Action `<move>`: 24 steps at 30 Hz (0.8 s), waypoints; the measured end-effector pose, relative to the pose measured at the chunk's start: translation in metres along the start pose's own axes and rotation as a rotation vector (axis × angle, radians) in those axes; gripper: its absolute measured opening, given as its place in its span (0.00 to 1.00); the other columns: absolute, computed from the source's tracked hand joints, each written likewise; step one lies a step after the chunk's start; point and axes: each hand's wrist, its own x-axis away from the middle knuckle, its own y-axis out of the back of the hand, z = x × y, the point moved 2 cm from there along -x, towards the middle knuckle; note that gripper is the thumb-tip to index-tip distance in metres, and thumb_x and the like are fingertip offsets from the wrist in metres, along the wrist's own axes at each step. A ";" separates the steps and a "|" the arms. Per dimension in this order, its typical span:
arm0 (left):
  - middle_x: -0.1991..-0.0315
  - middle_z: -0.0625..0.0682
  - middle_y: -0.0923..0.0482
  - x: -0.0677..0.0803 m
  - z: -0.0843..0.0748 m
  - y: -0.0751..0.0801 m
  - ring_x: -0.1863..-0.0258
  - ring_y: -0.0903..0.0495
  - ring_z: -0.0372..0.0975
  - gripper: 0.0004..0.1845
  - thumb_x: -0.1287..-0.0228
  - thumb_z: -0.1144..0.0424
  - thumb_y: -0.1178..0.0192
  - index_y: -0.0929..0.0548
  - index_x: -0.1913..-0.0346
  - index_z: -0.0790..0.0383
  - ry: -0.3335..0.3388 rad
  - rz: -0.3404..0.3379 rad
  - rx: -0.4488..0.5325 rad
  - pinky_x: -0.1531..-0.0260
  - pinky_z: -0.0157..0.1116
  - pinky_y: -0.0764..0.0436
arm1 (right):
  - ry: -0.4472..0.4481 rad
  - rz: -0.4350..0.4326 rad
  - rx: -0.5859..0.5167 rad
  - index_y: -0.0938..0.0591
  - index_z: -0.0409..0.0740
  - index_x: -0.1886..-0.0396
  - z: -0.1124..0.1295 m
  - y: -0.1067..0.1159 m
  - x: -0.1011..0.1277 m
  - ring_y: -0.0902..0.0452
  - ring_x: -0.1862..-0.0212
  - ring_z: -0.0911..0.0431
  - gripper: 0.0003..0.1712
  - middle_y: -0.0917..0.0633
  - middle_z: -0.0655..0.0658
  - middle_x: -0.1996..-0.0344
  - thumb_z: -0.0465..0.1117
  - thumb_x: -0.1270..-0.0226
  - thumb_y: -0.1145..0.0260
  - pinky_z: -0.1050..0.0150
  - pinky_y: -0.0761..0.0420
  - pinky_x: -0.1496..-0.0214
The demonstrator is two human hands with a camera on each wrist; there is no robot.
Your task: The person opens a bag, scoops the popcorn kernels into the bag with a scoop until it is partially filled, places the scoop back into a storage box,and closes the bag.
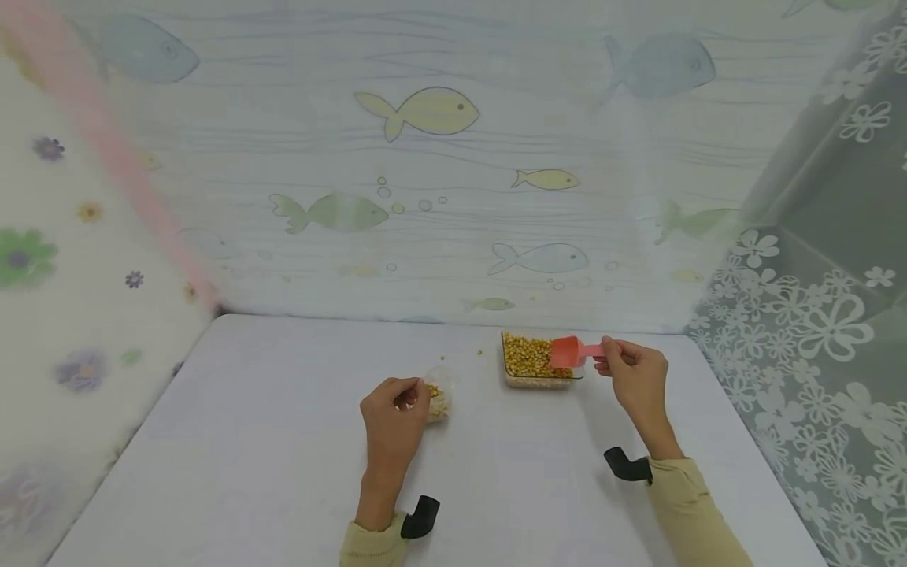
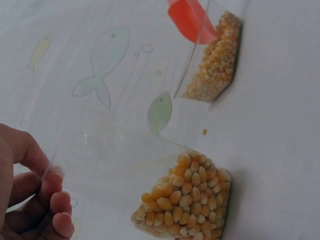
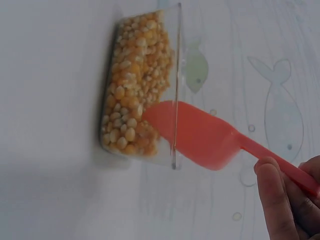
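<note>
Left hand (image 1: pixel 392 409) pinching corn bag (image 1: pixel 437 398)

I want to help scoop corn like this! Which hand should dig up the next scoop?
Probably the right hand. It already pinches the red scoop by its handle, right at the clear tray of corn kernels. The left hand is busy holding the small clear bag open.

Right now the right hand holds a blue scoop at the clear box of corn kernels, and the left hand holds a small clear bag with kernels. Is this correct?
Not quite: the scoop is red, not blue, as the right wrist view shows. The rest holds: the right hand holds it at the clear box of kernels, and the left hand holds the small clear bag.
</note>
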 end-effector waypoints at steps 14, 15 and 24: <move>0.79 0.53 0.19 -0.003 -0.001 0.000 0.79 0.23 0.38 0.04 0.46 0.80 0.33 0.11 0.70 0.71 -0.008 -0.008 0.009 0.79 0.32 0.24 | -0.239 0.129 -0.154 0.20 0.17 0.48 -0.025 -0.021 -0.005 0.14 0.74 0.65 0.25 0.11 0.31 0.68 0.42 0.22 0.40 0.69 0.14 0.66; 0.79 0.53 0.19 -0.003 -0.002 0.000 0.79 0.23 0.38 0.04 0.46 0.80 0.33 0.11 0.70 0.71 -0.006 -0.008 0.008 0.80 0.33 0.24 | -0.268 0.138 -0.163 0.21 0.17 0.47 -0.027 -0.022 -0.005 0.14 0.74 0.65 0.26 0.11 0.33 0.68 0.43 0.21 0.41 0.69 0.14 0.65; 0.78 0.53 0.19 -0.004 -0.003 0.002 0.79 0.23 0.38 0.04 0.44 0.79 0.34 0.11 0.70 0.71 0.039 0.008 0.022 0.79 0.36 0.23 | -0.489 0.202 -0.234 0.28 0.18 0.36 -0.041 -0.019 -0.005 0.14 0.69 0.68 0.31 0.12 0.55 0.73 0.46 0.18 0.45 0.72 0.15 0.59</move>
